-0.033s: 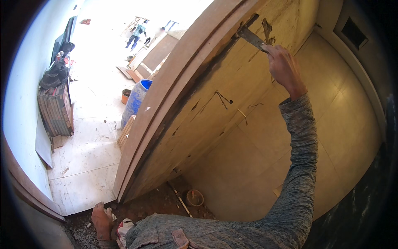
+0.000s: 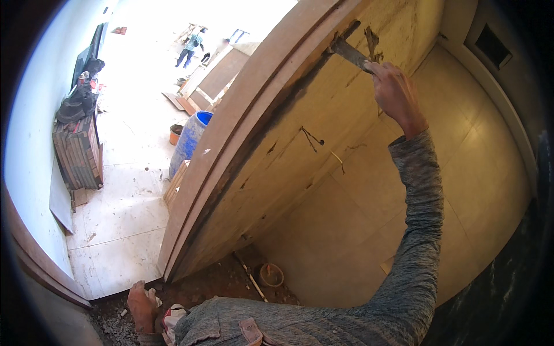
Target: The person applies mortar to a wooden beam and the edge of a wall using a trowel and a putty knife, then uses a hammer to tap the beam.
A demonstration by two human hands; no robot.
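Observation:
My right hand (image 2: 395, 92) is raised to the upper right, closed around the end of a putty knife (image 2: 351, 55). The knife's flat grey blade points up and left. Its tip meets the dark gap (image 2: 288, 98) between the brown wooden door frame (image 2: 231, 115) and the yellowish wall (image 2: 277, 167). Low on the left is my left hand (image 2: 142, 305), its fingers curled by the foot of the doorway. A small pale bit shows at those fingers, too unclear to name.
Beyond the doorway stand a blue drum (image 2: 187, 141), an orange bucket (image 2: 175, 134) and stacked panels (image 2: 78, 153) with dark bags on top. A person (image 2: 189, 48) is far off in the bright room. Near my body, a round container (image 2: 270, 275) rests on dirt beside a stick (image 2: 254, 282).

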